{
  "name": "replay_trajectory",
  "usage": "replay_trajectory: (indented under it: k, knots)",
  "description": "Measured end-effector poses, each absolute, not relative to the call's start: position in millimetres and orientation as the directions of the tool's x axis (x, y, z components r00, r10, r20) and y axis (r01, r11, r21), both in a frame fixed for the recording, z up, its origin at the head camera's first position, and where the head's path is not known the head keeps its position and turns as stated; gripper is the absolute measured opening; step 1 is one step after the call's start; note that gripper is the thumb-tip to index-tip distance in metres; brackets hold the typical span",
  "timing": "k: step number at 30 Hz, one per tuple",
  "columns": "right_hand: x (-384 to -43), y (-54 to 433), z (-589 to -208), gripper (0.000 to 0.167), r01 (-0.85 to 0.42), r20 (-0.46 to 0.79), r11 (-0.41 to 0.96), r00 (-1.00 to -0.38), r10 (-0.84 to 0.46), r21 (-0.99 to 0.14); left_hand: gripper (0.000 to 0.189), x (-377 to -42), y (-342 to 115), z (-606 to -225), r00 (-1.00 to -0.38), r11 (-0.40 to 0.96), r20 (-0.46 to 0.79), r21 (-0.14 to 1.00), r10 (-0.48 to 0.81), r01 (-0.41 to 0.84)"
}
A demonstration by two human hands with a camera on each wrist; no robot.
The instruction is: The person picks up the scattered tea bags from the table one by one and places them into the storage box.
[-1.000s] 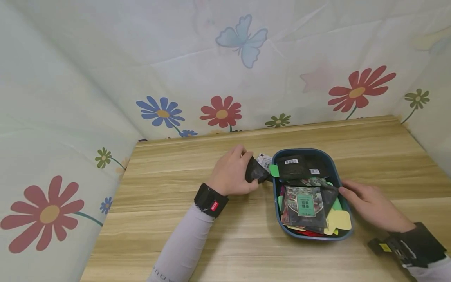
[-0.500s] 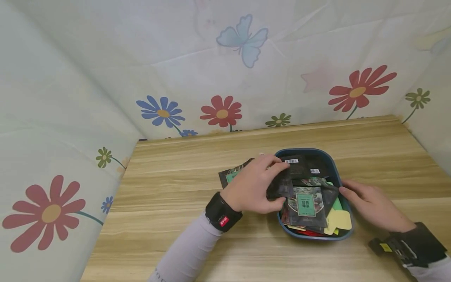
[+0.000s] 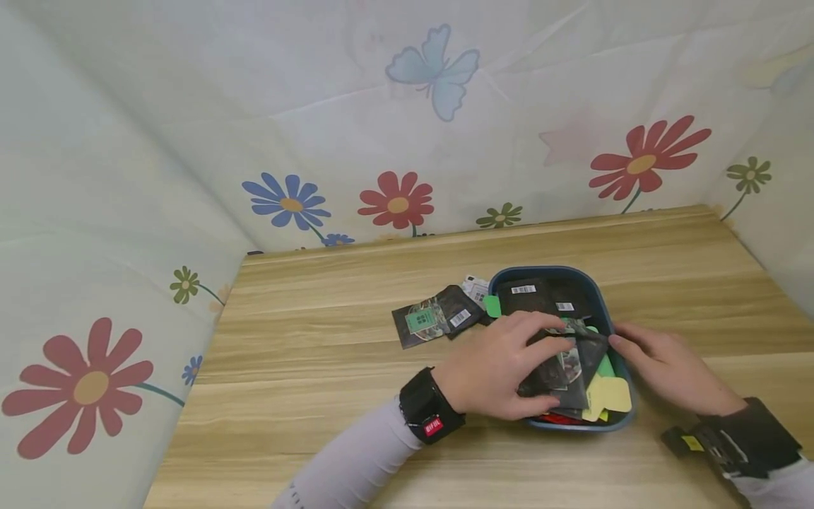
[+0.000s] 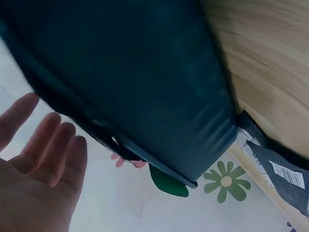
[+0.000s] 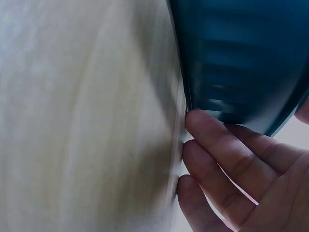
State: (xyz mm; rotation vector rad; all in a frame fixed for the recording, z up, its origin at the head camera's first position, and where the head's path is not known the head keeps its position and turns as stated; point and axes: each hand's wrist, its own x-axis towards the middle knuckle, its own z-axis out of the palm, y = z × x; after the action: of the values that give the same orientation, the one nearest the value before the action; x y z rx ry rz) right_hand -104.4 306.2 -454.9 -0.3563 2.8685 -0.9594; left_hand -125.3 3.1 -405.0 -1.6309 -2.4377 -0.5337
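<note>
A blue rectangular box (image 3: 610, 428) full of tea sachets stands on the table. My left hand (image 3: 502, 367) is over its front left part, fingers spread above a black sachet (image 3: 543, 375) that lies across the sachets there. In the left wrist view the fingers (image 4: 63, 150) are extended beside the box rim, the thumb out of sight. My right hand (image 3: 674, 371) steadies the box from the right: its thumb meets the rim, and its nearly straight fingers (image 5: 224, 157) touch the outer wall. Left of the box lie a green-labelled sachet (image 3: 422, 320) and a black one (image 3: 459, 311).
A white printed packet (image 3: 475, 286) lies against the box's left back side. A green tab (image 3: 492, 306) sticks out over the rim, and a yellow tab (image 3: 613, 394) shows at the front right. A flower-printed cloth (image 3: 331, 106) hangs behind the wooden table (image 3: 299, 396).
My left hand has moved right from the loose sachets, bringing a black sachet over the front of the box. The green-labelled sachet on the table is now uncovered. The right hand stays put.
</note>
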Motion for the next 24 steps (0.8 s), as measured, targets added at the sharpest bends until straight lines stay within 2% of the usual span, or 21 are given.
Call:
replay_trajectory:
  k: [7,12,16,24]
  knots:
    - [-105,306,-456,0.048,-0.198,-0.01,0.772,-0.967,-0.256,-0.604,0.115,-127,-4,-404,-0.433,0.388,0.342,0.196,0.834,0.901]
    - [-105,305,-456,0.05,-0.19,-0.022,0.778,-0.967,-0.253,-0.599,0.136,-129,-20,-396,-0.517,0.483,0.203,0.195,0.832,0.854]
    - [-106,304,-455,0.052,-0.181,-0.036,0.782,-0.967,-0.252,-0.597,0.138,-133,-31,-390,-0.544,0.529,0.128,0.137,0.829,0.838]
    - [-106,304,-456,0.05,-0.188,-0.027,0.781,-0.967,-0.253,-0.595,0.138,-146,-47,-384,-0.628,0.632,0.111,-0.011,0.771,0.775]
